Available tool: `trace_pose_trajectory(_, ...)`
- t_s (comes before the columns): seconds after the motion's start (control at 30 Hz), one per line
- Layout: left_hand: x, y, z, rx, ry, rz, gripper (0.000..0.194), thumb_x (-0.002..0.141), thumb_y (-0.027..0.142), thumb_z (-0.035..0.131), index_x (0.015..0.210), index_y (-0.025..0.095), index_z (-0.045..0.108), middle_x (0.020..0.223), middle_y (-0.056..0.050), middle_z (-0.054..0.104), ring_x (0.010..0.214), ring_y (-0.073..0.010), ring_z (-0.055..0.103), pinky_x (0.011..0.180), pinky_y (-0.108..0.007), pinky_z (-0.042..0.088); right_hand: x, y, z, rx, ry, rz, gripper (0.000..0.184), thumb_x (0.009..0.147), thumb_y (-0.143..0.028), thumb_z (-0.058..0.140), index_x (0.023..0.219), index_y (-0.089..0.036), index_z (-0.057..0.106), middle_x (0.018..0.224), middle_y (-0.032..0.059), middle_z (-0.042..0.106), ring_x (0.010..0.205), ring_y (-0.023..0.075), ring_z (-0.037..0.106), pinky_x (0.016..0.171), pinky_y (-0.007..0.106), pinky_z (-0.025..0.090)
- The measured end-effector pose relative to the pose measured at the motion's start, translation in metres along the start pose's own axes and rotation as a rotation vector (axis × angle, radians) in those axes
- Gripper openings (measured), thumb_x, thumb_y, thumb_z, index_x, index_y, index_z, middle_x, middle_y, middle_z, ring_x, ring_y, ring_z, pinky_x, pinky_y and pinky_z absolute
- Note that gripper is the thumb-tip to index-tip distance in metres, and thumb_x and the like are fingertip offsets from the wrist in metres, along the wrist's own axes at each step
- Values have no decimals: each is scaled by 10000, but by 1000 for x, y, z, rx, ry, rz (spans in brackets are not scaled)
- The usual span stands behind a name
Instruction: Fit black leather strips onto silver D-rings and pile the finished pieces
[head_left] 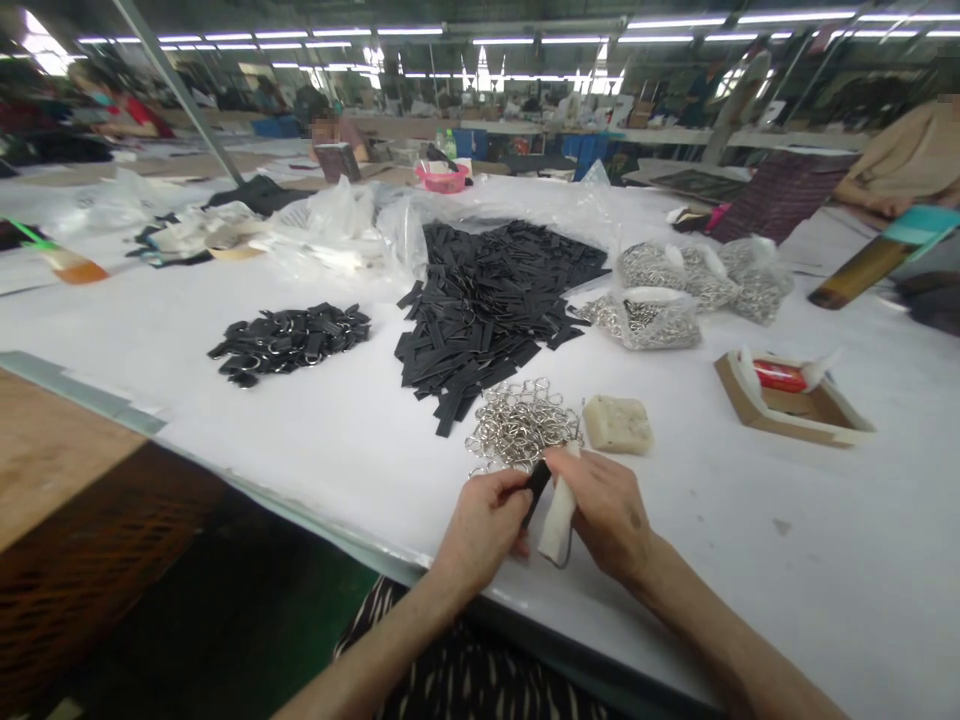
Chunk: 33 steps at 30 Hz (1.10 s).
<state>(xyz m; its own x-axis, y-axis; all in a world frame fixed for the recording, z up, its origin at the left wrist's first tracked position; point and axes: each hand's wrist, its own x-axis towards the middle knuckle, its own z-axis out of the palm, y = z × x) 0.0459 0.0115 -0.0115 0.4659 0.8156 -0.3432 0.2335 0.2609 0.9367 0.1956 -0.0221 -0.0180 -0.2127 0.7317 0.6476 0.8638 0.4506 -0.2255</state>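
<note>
Near the table's front edge, my left hand [486, 528] is closed on a short black fabric strip [536, 488] between thumb and fingers. My right hand [611, 508] is wrapped round a tool with a white-covered handle [559, 515] and a thin metal wire along it; its working end is hidden. The right fingertips meet the strip's upper end. Just beyond both hands lies a heap of silver metal rings [517, 425]. A cream-coloured block [619, 424] rests to the right of the rings. Behind them spreads a large pile of black strips [491, 300].
At left sits a smaller pile of black strips with rings [292, 340]. Plastic bags of metal rings [651, 318] stand at back right, beyond a cardboard tray [817, 428] with a red tube. A brown bottle [862, 270] lies far right. Other people work around the white table [315, 430].
</note>
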Motion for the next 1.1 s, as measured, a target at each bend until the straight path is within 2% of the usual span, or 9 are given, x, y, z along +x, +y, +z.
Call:
trace_pose_trajectory(0.13,-3,0,1,34,71,58,159,746,224,469,675,161,597,517,26,499,439,-109,468,417,-214,404,6,-7,-2,-206,19,-201,222,879,-86,348,904,-103,569,752,121,665,626,181,579,545,289,424)
trace_pose_trajectory(0.27,-5,-2,4,-71,73,55,127,743,210,485,685,152,582,520,32,501,454,-95,448,420,-193,368,8,-11,-2,-314,18,-300,236,861,-48,360,824,-131,578,759,122,682,604,177,597,500,286,416)
trace_pose_trajectory(0.37,-4,-5,6,-294,56,34,101,721,201,534,807,156,562,506,51,509,468,-94,473,441,-184,382,5,-10,-3,-276,35,-275,194,851,-59,394,832,-146,566,811,123,688,654,184,622,529,284,442)
trace_pose_trajectory(0.5,-2,-7,3,-547,44,-58,501,655,217,643,1120,169,465,609,31,610,524,-126,561,516,-232,459,-2,-3,-4,-95,67,-138,191,850,-106,418,994,-142,538,986,155,662,754,194,630,618,300,485)
trace_pose_trajectory(0.57,-1,-7,1,-613,44,-89,595,638,214,669,1186,167,440,693,-7,655,580,-152,610,587,-278,492,-3,-1,-5,-36,75,-100,197,850,-114,429,1010,-155,536,993,144,660,807,203,623,665,320,490)
trace_pose_trajectory(0.67,0,-7,-2,-714,51,-120,513,641,172,672,1127,140,513,764,-55,680,626,-168,638,652,-305,501,0,-4,-6,21,50,-113,173,850,-98,420,923,-168,560,952,116,671,799,198,608,655,325,482)
trace_pose_trajectory(0.77,0,-7,-4,-829,75,-166,354,657,100,643,1005,118,582,786,-72,686,624,-141,630,669,-274,492,4,-10,-3,52,-16,-167,202,855,-77,396,821,-169,572,920,92,679,775,186,585,641,317,467)
trace_pose_trajectory(0.9,-2,-8,-5,-965,84,-201,206,680,36,587,869,116,607,780,-58,680,644,-110,620,690,-226,473,5,-16,7,28,-89,-215,238,880,-92,382,766,-168,577,944,71,677,857,202,562,697,335,456)
trace_pose_trajectory(1.1,-5,-4,-6,-1048,31,-321,138,687,32,555,783,127,584,736,-56,681,606,-133,631,688,-263,480,3,-17,7,120,-30,-182,229,871,-89,401,736,-169,568,766,59,654,730,173,550,615,290,449)
